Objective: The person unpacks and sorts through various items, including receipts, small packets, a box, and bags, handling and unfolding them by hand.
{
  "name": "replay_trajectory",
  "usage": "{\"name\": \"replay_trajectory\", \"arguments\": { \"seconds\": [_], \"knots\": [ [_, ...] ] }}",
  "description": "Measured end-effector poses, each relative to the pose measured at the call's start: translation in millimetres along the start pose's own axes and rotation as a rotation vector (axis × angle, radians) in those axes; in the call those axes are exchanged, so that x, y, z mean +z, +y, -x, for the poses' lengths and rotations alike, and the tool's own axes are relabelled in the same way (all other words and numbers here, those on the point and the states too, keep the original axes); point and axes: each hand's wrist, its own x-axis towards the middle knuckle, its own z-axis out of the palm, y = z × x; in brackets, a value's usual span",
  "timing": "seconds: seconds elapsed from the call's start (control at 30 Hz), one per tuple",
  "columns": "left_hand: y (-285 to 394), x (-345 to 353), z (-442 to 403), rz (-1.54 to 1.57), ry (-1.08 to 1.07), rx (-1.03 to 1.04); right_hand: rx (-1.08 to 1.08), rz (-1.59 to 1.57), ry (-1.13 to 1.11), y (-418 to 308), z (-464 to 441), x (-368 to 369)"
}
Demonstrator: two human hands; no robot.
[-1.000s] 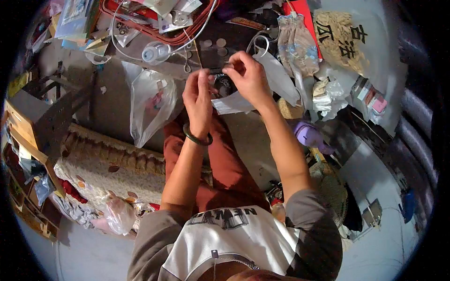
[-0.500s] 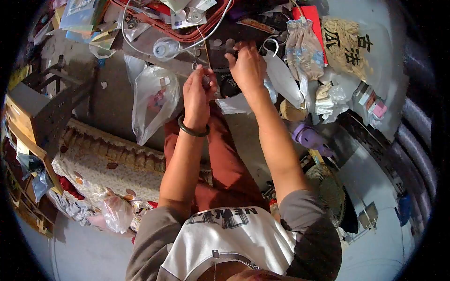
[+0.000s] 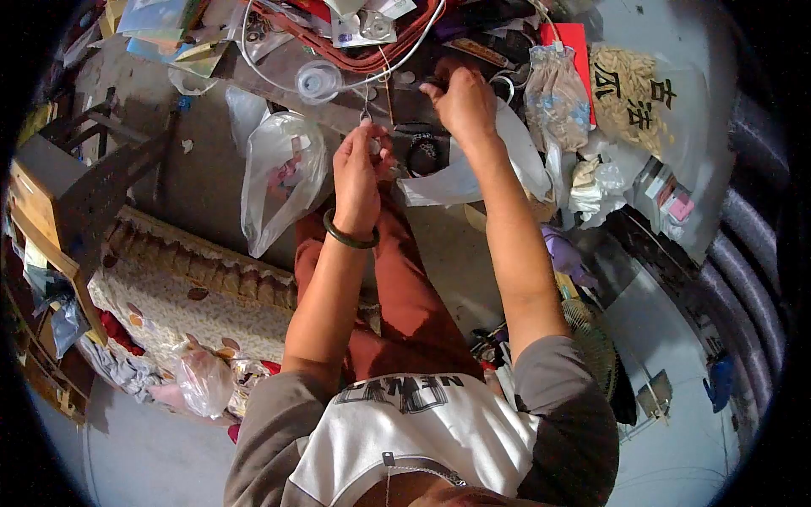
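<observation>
My left hand (image 3: 359, 173) is closed round a small round disc (image 3: 374, 146), held near the table's front edge. Farther right and forward, my right hand (image 3: 463, 100) is raised over the dark table with its fingers bent together; whatever they hold is too small or hidden to name. Between the hands lies a dark beaded ring (image 3: 422, 155), beside a white curved sheet (image 3: 448, 184). A small disc (image 3: 406, 78) rests left of my right fingertips. A thin stick (image 3: 389, 97) and a metal loop stand just beyond my left hand.
A clear round container (image 3: 318, 82) sits beside a red-rimmed basket (image 3: 338, 61) with a white cable. At left hangs a clear plastic bag (image 3: 283, 182). On the right are a fabric pouch (image 3: 557, 101), a bag of seeds (image 3: 629, 97) and crumpled plastic (image 3: 596, 188).
My right hand has parted from my left and moved forward and right. My left hand stays near the table edge with the disc. The view has shifted slightly.
</observation>
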Motion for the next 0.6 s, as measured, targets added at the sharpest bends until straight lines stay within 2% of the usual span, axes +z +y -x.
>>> {"name": "replay_trajectory", "arguments": {
  "seconds": [0.13,0.23,0.33,0.43,0.47,0.57,0.6],
  "knots": [
    [0,-3,1,0.011,-0.048,0.011,-0.025,0.023,-0.042,2,3,6],
    [6,0,3,0.021,-0.062,0.012,0.030,-0.279,-0.008,-8,18,3],
    [11,2,7,-0.033,-0.080,-0.012,0.027,-0.630,-0.298,-33,39,-29],
    [4,-3,0,0.063,-0.084,-0.075,-0.070,-0.676,-0.112,-42,38,-21],
    [-2,-8,-6,0.110,-0.086,-0.081,-0.097,-0.529,0.013,-32,31,-6],
    [-4,-22,-7,0.078,-0.086,-0.082,-0.109,-0.056,0.112,-22,11,16],
    [-3,-24,-6,0.077,-0.084,-0.087,-0.112,-0.029,0.132,-26,7,16]
  ]
}}
